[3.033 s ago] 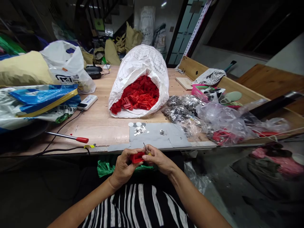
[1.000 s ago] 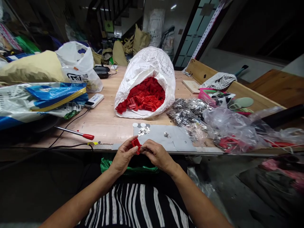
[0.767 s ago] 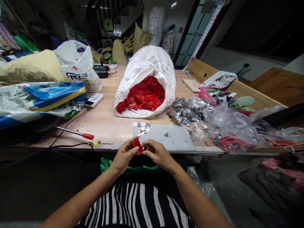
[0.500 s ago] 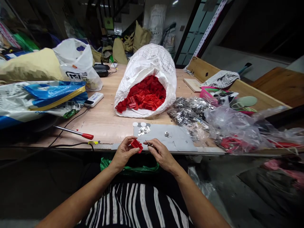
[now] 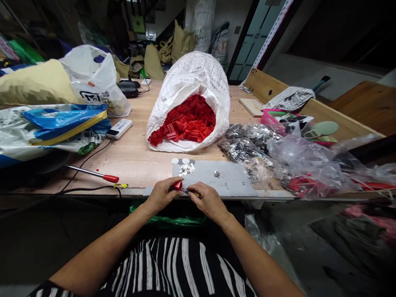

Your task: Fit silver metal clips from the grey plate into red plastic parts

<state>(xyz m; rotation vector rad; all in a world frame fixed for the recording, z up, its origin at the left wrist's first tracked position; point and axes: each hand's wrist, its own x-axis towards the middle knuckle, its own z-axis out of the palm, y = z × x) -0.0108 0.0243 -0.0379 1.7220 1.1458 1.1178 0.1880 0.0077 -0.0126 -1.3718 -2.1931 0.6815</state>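
Note:
Pinched in my left hand is a small red plastic part, now seen end-on above the table's front edge. My right hand grips a thin metal tool, whose tip meets the red part's right side. Fingers cover most of the tool, so its exact kind is unclear. Just beyond the hands, a grey mat bears a pile of small silver metal pieces and a smaller heap of metal bits. Behind it, a white woven sack lies with its mouth toward me, full of red plastic parts.
Clear plastic bags of metal pieces lie at the right, near a pink basket. On the left are a red-handled metal rod, a white power bank-like device and bulky bags. Below the edge hangs green plastic.
My left hand has turned the red part so less of it shows. My right hand has brought the tool's tip left and against it. The view has shifted slightly.

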